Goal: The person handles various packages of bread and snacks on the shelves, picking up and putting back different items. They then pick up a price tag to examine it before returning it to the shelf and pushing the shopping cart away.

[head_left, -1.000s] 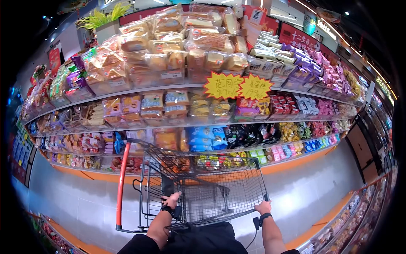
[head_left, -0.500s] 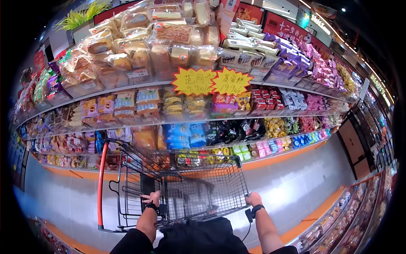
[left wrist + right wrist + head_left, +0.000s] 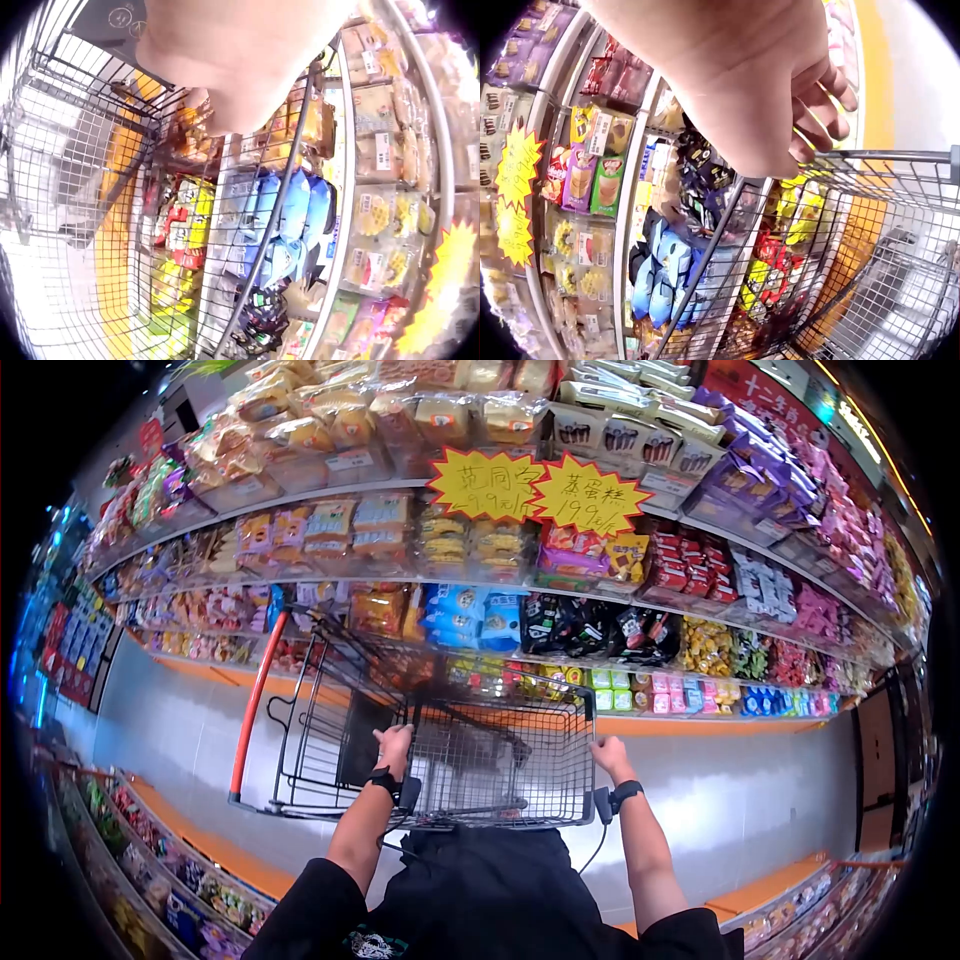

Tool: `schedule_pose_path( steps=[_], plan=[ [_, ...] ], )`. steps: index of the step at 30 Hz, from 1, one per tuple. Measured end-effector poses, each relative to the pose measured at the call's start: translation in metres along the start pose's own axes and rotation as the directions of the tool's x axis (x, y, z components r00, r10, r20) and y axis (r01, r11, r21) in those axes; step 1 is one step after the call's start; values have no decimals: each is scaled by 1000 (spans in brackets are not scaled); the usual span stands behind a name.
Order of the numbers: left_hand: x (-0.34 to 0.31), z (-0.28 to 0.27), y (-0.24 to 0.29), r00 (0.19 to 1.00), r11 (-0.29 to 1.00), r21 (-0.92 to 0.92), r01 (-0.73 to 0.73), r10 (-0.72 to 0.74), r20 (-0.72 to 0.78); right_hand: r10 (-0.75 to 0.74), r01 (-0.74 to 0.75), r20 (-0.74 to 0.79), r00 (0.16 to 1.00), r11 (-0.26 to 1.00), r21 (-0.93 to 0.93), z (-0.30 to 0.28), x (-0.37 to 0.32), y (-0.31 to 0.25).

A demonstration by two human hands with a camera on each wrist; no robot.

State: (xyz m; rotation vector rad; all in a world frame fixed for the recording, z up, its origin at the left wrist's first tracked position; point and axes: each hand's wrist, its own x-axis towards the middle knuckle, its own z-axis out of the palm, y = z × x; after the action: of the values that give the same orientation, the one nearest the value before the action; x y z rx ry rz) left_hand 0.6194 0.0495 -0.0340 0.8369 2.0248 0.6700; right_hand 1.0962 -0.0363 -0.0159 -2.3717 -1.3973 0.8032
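A shopping cart (image 3: 500, 760) of dark wire mesh, with an orange-red handle (image 3: 258, 705) at the left, stands before me. My left hand (image 3: 394, 748) grips the seat divider beside the dark seat panel (image 3: 366, 745). In the left wrist view its palm side hides most of the fingers and the spot they hold. At the right end of the basket, my right hand (image 3: 612, 757) holds the corner of the rim. From the right wrist, its bent fingers (image 3: 821, 120) show past the end rim, while the palm covers the corner.
Ahead, curved shelves (image 3: 290, 580) carry bagged breads and bright snack packs. Two yellow starburst price signs (image 3: 487, 485) hang from the upper shelf. Grey floor (image 3: 720, 790) runs between them and more snack shelves (image 3: 190, 880) behind me on both sides.
The head view has tilted down, so the shelves sit higher. Both hands stay at the cart; the left hand's spread fingers have drawn in, and both arms reach further forward in view.
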Motion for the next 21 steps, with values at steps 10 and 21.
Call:
schedule_pose_path(
  steps=[10, 21],
  plan=[
    [-48, 24, 21, 989, 932, -346, -104, 133, 59, -233, 215, 66, 970, 953, 216, 14, 17, -57],
    [-81, 39, 115, 900, 878, -409, -251, 367, 235, -166, -6, 157, 974, 668, 744, -2, 45, -107]
  ],
)
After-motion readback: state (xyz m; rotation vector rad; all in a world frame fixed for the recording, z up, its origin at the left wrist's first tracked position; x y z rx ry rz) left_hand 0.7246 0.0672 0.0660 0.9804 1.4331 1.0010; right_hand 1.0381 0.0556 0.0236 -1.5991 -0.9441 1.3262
